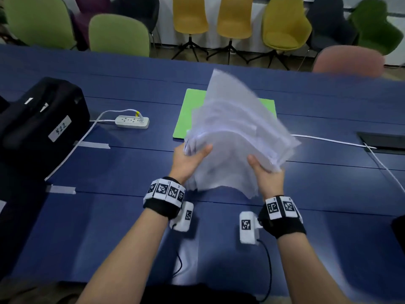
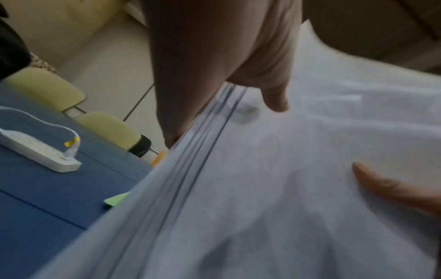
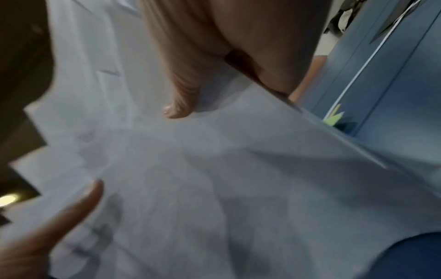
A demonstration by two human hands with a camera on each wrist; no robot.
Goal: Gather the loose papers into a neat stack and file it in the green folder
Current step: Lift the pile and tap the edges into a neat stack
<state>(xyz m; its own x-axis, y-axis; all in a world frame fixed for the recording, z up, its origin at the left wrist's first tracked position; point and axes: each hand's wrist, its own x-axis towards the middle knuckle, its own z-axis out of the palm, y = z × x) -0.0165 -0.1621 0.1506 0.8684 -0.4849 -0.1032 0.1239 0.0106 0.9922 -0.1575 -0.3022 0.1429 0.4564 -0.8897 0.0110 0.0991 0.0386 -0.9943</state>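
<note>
Holding the papers (image 1: 236, 132) up off the desk (image 1: 109, 216), both hands share 1 uneven sheaf whose sheets fan out at different angles, blurred in all 3 views. The left hand (image 1: 188, 160) takes the sheaf's left edge, thumb on top and fingers out of sight beneath; its grip is clamped on the papers. The right hand (image 1: 266, 174) takes the near right corner the same way, thumb over the top sheet, grip also clamped on the papers. The folder (image 1: 190, 113) lies flat and closed on the desk beyond the hands, and the raised sheets cover most of it.

From the head view alone come the wider surroundings: a black bag (image 1: 41, 119) at the left with a label reading 522, a power strip (image 1: 132, 122) between bag and folder, and a row of chairs (image 1: 190, 16) past the desk's far edge.

The left wrist view shows what the head view cannot: the stepped edges of the papers (image 2: 262, 188) seen side-on, several layers misaligned, with the thumb pressed on top and only a corner of the folder (image 2: 115, 200) peeking out. The right wrist view shows the ragged, staggered corners at the sheaf's other end and a sliver of the folder (image 3: 333, 118).

How many sheets there are cannot be made out, nor any print on them.
</note>
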